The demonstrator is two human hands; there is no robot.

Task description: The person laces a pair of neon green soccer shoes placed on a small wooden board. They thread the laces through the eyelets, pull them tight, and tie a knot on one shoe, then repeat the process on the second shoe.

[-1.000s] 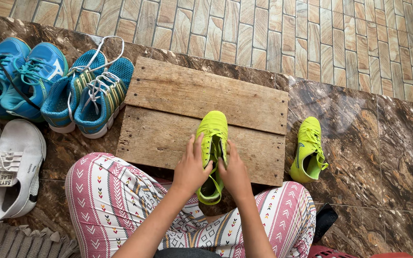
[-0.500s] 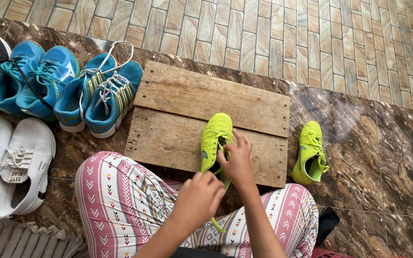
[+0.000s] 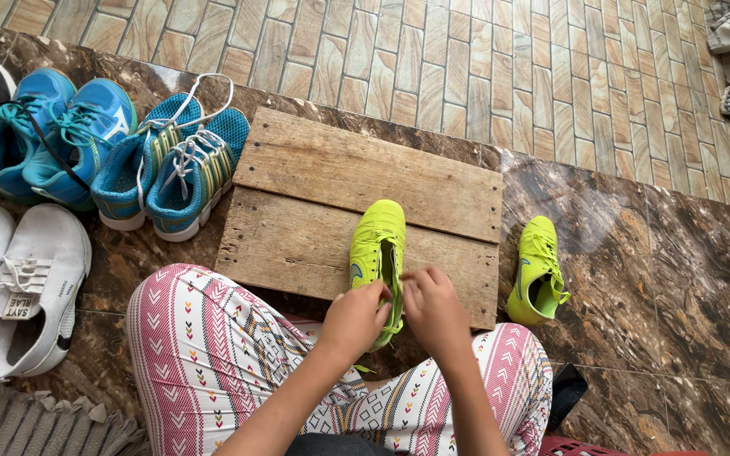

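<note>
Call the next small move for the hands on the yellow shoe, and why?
Probably pull the lace snug across the shoe's opening. Both the left hand and right hand pinch at the lace near the tongue, the shoe lies flat on the board, and a loose end trails below the left hand, so the lacing looks unfinished.

A home doorstep: marble floor (image 3: 686, 279), brick paving (image 3: 466, 59) and rows of shoes (image 3: 86, 152).
</note>
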